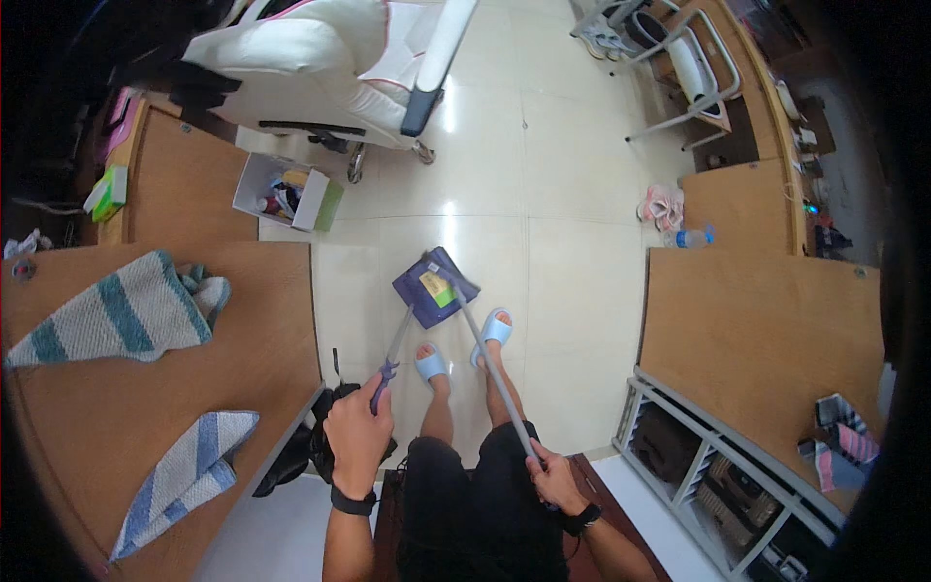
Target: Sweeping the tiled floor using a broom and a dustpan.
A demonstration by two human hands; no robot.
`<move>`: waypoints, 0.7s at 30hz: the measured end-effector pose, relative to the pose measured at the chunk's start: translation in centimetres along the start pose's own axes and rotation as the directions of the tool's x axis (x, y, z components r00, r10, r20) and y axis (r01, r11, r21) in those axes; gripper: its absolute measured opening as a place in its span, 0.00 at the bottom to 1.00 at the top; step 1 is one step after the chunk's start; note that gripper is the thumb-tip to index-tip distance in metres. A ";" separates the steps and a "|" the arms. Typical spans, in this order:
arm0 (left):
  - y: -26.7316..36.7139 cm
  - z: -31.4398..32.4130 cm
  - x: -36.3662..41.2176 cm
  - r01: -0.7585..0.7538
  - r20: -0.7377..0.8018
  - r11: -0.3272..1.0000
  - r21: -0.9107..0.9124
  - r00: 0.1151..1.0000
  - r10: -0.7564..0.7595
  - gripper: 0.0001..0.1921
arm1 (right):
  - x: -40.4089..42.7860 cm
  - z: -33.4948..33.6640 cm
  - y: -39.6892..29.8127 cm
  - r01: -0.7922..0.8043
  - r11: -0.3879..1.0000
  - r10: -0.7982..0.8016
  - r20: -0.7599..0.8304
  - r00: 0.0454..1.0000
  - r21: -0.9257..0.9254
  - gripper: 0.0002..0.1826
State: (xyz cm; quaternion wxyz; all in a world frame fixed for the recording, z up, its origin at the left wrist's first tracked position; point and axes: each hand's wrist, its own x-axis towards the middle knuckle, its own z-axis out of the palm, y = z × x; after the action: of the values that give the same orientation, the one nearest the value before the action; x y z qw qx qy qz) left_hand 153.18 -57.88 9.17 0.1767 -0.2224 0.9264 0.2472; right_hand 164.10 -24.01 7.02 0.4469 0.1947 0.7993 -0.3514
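Observation:
My left hand (361, 431) is closed around the upper end of a dustpan handle (396, 345), which slopes down to a purple dustpan (424, 304) on the floor. My right hand (556, 476) grips a long grey broom pole (495, 371). The pole's far end reaches the dustpan, where the dark broom head is hard to make out. A flat piece with a yellow and green label (438, 289) shows at the dustpan; whether it lies in it or is part of it, I cannot tell. My feet in light blue slippers (497, 326) stand beside it.
A white box of rubbish (314, 198) and a white wheeled chair (313, 80) are ahead on the left. Towels (124, 309) hang over the left wooden panel. Pink shoes (663, 207) and a plastic bottle (689, 238) lie by the right cabinet; a metal-framed chair (716, 65) stands beyond.

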 end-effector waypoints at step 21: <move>-6.7 1.6 -5.7 0.192 -0.119 0.945 -0.265 0.966 -0.230 0.14 | 7.2 4.4 3.0 0.308 0.877 -0.325 0.016 0.946 -0.369 0.26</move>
State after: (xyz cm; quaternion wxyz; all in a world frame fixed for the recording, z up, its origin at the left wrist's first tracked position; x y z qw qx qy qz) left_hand 161.68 -60.32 7.82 0.1031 -0.3588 0.8689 0.3250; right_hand 164.71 -25.25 -1.83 0.3933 -0.0175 0.8818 -0.2596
